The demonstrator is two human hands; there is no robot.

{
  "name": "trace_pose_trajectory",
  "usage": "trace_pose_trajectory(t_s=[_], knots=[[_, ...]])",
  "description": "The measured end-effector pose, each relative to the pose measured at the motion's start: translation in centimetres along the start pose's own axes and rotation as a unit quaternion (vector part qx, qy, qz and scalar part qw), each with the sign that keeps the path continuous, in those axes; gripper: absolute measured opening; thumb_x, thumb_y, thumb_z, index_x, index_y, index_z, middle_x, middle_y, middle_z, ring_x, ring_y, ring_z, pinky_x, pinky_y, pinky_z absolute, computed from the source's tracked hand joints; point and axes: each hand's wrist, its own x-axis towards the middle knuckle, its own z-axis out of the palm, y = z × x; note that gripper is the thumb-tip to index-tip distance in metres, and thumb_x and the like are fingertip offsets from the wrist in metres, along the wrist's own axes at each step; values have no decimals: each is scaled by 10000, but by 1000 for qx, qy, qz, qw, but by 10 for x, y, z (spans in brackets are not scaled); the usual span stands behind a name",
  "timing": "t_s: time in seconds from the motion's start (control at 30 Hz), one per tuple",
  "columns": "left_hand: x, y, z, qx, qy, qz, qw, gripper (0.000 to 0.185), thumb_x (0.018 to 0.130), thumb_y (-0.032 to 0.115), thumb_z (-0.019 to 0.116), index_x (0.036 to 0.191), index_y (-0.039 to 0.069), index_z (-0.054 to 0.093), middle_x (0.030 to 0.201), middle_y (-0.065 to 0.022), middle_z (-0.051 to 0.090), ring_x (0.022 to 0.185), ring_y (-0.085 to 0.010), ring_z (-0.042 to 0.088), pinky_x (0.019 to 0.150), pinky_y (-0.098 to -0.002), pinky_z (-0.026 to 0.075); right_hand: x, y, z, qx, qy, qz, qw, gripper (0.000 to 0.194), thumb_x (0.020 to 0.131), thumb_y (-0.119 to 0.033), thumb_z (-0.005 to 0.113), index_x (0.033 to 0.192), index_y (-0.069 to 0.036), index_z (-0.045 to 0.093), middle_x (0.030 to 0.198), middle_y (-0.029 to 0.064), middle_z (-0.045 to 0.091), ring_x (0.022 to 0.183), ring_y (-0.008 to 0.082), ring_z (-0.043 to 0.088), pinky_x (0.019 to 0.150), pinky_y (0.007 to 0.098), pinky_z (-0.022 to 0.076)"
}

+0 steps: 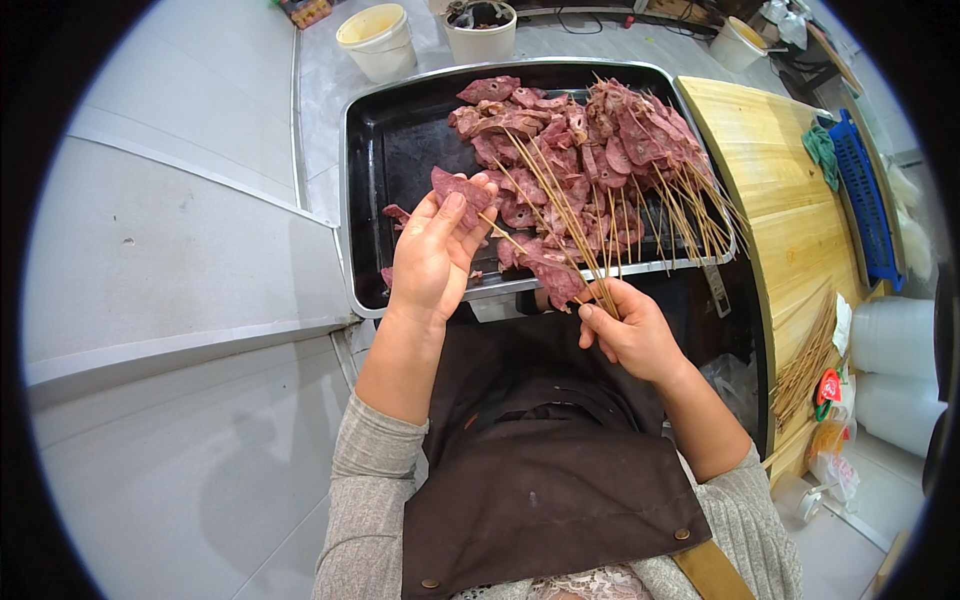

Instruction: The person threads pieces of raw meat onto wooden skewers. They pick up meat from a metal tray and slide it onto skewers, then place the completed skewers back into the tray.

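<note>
My left hand [439, 244] pinches a thin slice of reddish meat [459, 193] between thumb and fingers. The tip of a bamboo skewer reaches this slice. Farther down that skewer another folded meat slice [551, 274] is threaded. My right hand [626, 326] grips a bundle of bamboo skewers [574, 217] by their lower ends. Beyond both hands lies a black metal tray [409, 150] with a pale rim. Loose meat slices [517, 154] are heaped in its middle, and threaded meat skewers [645, 135] are piled at its right, their sticks pointing towards me.
Right of the tray is a wooden board [780, 187] bearing loose bamboo skewers [806, 360], a blue plastic basket [870, 202] and a green cloth [821, 156]. Clear plastic tubs [896, 341] stand farther right. White buckets [379, 45] sit beyond the tray. A pale wall panel [180, 255] borders the left.
</note>
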Motion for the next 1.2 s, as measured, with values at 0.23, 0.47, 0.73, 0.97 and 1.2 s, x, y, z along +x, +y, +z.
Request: trace_pose_trajectory(t_s=[0.23, 0.47, 0.73, 0.97, 1.2], knots=[[1, -3, -5, -19, 14, -12, 1000, 247, 1037, 104, 537, 1263, 5, 525, 1321, -162, 597, 1244, -277, 596, 1067, -404, 512, 1, 5, -3, -1, -6, -8, 1000, 122, 1005, -125, 598, 1088, -37, 584, 689, 25, 636, 436, 34, 421, 417, 192, 325], [-3, -11, 2, 21, -4, -20, 1000, 229, 1039, 123, 525, 1246, 30, 553, 1271, -123, 641, 1201, -246, 620, 1046, -404, 499, 2, 2, -2, -3, -3, -3, 1000, 122, 1010, -132, 593, 1089, -39, 591, 687, 19, 632, 436, 32, 418, 417, 192, 326], [1, 1, 0, -4, -4, -21, 1000, 279, 1060, 179, 511, 1278, 11, 558, 1269, -160, 640, 1214, -287, 621, 1007, -416, 538, 6, 0, -2, 5, -5, -6, 1000, 130, 998, -152, 614, 1090, -61, 605, 684, -8, 636, 462, 29, 444, 429, 198, 344], [2, 0, -3, 16, -5, -5, 1000, 307, 1071, 234, 497, 1267, 8, 566, 1250, -162, 650, 1174, -277, 646, 997, -416, 547, 9, 3, -5, -4, -20, -13, 1000, 134, 1003, -162, 606, 1087, -57, 607, 683, -7, 634, 467, 30, 445, 432, 199, 348], [-2, -9, 4, 29, -5, 1, 1000, 271, 1071, 239, 500, 1214, 31, 598, 1194, -121, 678, 1121, -247, 669, 976, -405, 540, 12, 2, -7, -1, -23, -17, 1000, 116, 1008, -130, 598, 1090, -47, 588, 681, 14, 625, 434, 29, 403, 409, 192, 312]])
